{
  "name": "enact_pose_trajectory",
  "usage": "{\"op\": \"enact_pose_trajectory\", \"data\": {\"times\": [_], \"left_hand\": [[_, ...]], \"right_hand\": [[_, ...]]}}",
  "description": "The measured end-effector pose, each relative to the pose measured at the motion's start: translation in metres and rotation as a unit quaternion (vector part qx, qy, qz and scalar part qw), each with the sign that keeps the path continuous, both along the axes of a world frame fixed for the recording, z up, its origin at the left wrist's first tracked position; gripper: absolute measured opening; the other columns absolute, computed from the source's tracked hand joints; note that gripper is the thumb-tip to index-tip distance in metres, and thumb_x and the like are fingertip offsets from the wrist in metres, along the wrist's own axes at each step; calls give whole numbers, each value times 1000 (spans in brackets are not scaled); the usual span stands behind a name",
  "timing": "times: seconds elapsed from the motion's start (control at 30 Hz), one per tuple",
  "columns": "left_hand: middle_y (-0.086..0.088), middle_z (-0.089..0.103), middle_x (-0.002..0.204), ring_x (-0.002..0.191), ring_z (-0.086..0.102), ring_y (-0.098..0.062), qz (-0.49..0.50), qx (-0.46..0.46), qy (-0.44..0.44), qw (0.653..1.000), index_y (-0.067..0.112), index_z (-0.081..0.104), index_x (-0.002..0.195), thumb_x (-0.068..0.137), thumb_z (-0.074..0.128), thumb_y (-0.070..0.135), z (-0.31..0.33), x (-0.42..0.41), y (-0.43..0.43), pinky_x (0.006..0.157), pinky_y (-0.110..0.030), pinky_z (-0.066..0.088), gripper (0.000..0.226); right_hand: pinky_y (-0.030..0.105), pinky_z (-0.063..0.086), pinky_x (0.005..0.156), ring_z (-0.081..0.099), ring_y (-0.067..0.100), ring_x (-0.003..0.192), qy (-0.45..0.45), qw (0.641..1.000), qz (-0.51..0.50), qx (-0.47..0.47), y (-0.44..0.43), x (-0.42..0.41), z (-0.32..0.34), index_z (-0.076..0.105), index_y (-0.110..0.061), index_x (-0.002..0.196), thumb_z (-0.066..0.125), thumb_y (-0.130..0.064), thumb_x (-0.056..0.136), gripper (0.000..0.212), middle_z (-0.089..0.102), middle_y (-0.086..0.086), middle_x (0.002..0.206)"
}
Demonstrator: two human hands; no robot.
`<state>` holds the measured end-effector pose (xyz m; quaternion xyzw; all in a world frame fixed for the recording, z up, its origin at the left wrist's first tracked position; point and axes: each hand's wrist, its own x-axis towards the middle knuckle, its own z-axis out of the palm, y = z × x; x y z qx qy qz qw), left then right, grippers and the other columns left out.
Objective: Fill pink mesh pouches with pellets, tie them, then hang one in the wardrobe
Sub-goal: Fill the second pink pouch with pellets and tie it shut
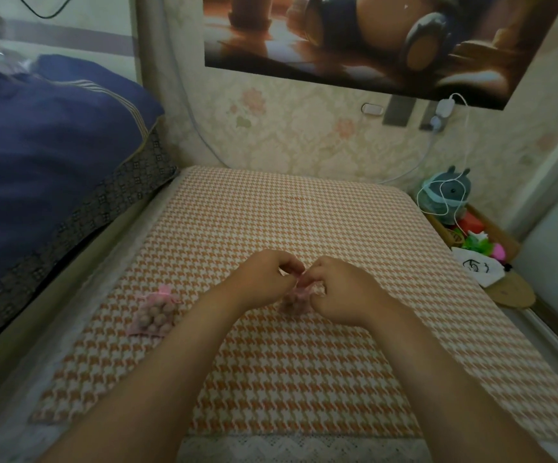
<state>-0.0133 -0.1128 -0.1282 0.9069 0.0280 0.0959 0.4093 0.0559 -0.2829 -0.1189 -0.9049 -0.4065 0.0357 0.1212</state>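
A pink mesh pouch [295, 300] filled with brown pellets sits on the houndstooth cloth between my hands. My left hand [264, 277] and my right hand [338, 289] both pinch the drawstring at its gathered neck, fingers curled close together above it. A second pink pouch [155, 312], full of pellets and with its neck tied shut, lies flat on the cloth to the left, apart from both hands.
An orange-and-white houndstooth cloth [304, 379] covers the table. A bed with a blue quilt [47, 138] runs along the left. At the right stands a box with a plush toy [446, 195], a white cable and a white bag [478, 267].
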Motion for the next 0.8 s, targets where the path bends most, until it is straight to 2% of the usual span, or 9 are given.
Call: {"op": "enact_pose_trajectory", "data": {"times": [0.1, 0.2, 0.27, 0.37, 0.43, 0.57, 0.8], "left_hand": [[13, 69, 99, 79, 60, 4, 7, 0, 2, 1000, 24, 73, 105, 87, 61, 18, 0, 0, -1, 78, -19, 48, 22], [10, 67, 109, 86, 57, 0, 21, 9, 16, 1000, 24, 71, 110, 89, 58, 18, 0, 1, -2, 83, -19, 46, 26], [10, 67, 113, 89, 56, -3, 27, 17, 20, 999, 24, 72, 109, 88, 58, 17, 0, 2, -3, 85, -20, 46, 26], [10, 67, 114, 89, 57, -3, 30, 24, 28, 999, 24, 72, 109, 88, 57, 17, 0, 3, -4, 80, -18, 44, 26], [10, 68, 114, 84, 58, -2, 32, 25, 30, 999, 24, 72, 109, 88, 56, 17, 0, 5, -5, 74, -15, 43, 28], [11, 68, 110, 69, 59, 9, 35, 26, 31, 999, 23, 72, 111, 87, 56, 15, -1, 6, -8, 59, -7, 41, 30], [12, 69, 106, 64, 62, 8, 29, 24, 27, 999, 21, 72, 111, 88, 57, 13, -1, 6, -8, 55, -4, 43, 28]], "right_hand": [[33, 50, 82, 53, 0, 82, 75, 989, -24, 123, 0, 3, 2, 73, -37, 105, 54, -34, 79, 32, 61, -15, 112], [33, 52, 84, 57, 0, 84, 48, 978, -90, 183, -6, 17, -2, 70, -36, 98, 61, -18, 85, 24, 65, -16, 109], [36, 52, 88, 61, 9, 96, 19, 978, -124, 169, -11, 26, -7, 68, -35, 101, 65, -19, 88, 21, 65, -15, 108], [36, 52, 86, 62, 13, 101, 8, 983, -148, 111, -14, 33, -18, 69, -35, 105, 66, -30, 92, 14, 66, -12, 110], [34, 51, 84, 63, 14, 102, -3, 986, -148, 74, -12, 35, -26, 70, -35, 111, 62, -34, 95, 18, 67, -11, 115], [36, 51, 88, 63, 22, 110, -15, 989, -144, 35, -5, 38, -39, 67, -33, 124, 56, -30, 97, 29, 63, -2, 125], [28, 42, 74, 66, 20, 103, -8, 985, -166, 47, -2, 44, -49, 72, -30, 114, 61, -34, 96, 21, 70, -4, 115]]}}
